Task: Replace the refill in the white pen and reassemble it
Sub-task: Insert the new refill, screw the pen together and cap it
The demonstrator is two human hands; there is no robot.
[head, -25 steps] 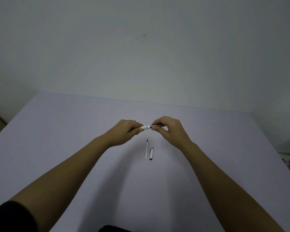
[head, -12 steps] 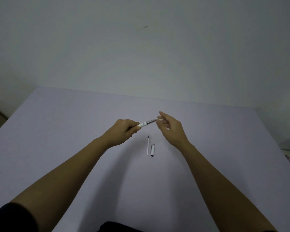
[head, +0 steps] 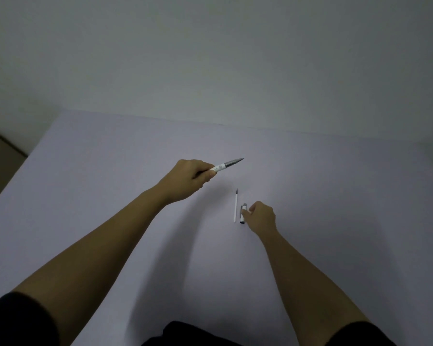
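Observation:
My left hand (head: 189, 178) is closed around the white pen (head: 226, 165), held above the table with its grey tip section pointing up and to the right. A thin white refill (head: 235, 207) with a dark tip lies on the table, pointing away from me. Right beside it lies the pen cap (head: 243, 214), white and grey with a dark end. My right hand (head: 260, 217) is down at the cap, its fingertips touching the cap's right side; whether the fingers grip it I cannot tell.
The pale lilac table (head: 110, 196) fills the view and meets a plain white wall at its far edge. A strip of floor shows past the table's left edge. My dark sleeves are at the bottom corners.
My hands have come apart. The right hand let go of the pen's tip and dropped toward me to the cap on the table. The left hand kept the pen and lifted it slightly.

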